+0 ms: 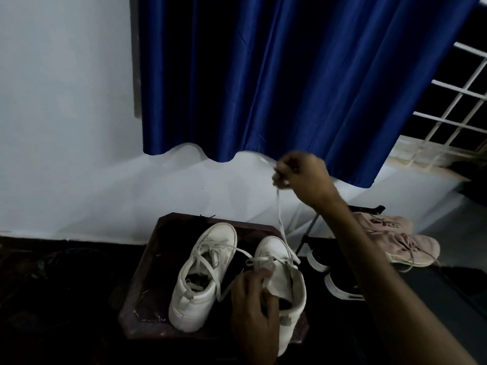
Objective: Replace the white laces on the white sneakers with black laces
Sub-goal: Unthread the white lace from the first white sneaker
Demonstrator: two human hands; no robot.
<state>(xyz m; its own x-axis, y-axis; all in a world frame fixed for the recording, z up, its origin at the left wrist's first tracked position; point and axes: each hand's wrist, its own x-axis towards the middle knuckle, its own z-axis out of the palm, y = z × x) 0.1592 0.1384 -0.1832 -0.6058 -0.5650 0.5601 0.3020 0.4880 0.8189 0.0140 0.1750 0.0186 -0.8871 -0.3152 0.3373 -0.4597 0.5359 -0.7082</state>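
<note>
A small dark wooden table [155,259] is seen low in the view, set on a shadowed floor [52,299] against a white wall [66,127]. A blue curtain [263,75] is hung above it, and a white window grille [453,106] is shown at far right. Both white sneakers are stood on the table side by side, toes to the wall: the laced sneaker [203,275] towards the left of the view and the held sneaker [288,283] just beside it. The held sneaker is gripped at its tongue by the left hand [253,299], fingers curled round it. The right hand [300,172] is raised well above, and the white lace [279,217] is pinched in its fingers and drawn up from the toe-end eyelets. A pair of pink shoes [395,238] is laid on the floor beyond the right forearm. Much of the floor is lost in darkness. Two pale curved shapes [317,263] beside the table cannot be identified, nor can a thin dark strand [208,216] at the table's far edge. The held sneaker's heel is partly covered by the left wrist.
</note>
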